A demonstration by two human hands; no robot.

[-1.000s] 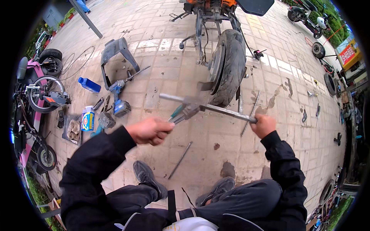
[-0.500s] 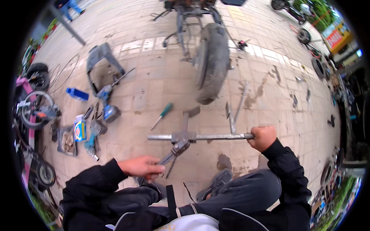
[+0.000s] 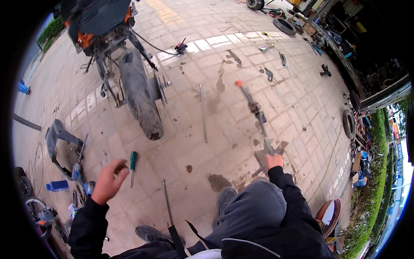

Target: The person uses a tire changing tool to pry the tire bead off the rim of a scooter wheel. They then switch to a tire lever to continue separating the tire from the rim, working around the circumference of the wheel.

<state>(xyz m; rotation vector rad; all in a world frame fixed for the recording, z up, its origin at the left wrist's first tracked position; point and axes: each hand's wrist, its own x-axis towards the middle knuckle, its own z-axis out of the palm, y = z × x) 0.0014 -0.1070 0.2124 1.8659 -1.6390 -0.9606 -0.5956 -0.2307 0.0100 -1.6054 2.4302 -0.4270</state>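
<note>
My right hand (image 3: 274,161) is closed round the near end of a toothed metal bar tool (image 3: 254,110), which has a sliding head on it and an orange far end. The bar points away from me over the paving, slightly blurred. My left hand (image 3: 113,179) hangs above the ground at the left, fingers apart and holding nothing. Just right of that hand lies a green-handled screwdriver (image 3: 133,164). A thin metal rod (image 3: 167,200) lies near my left shoe, and a longer rod (image 3: 203,114) lies farther ahead.
A partly stripped motorcycle (image 3: 140,95) stands ahead, left of centre, rear tyre toward me. On the left are a grey plastic frame (image 3: 56,140), a blue bottle (image 3: 57,186) and a cordless tool (image 3: 79,175). A loose tyre (image 3: 348,124) and a reddish basin (image 3: 331,218) sit at the right.
My right hand has swung the bar tool from crosswise to pointing ahead, at the right. My left hand has let go of the tool's lever and moved left. The view has turned right.
</note>
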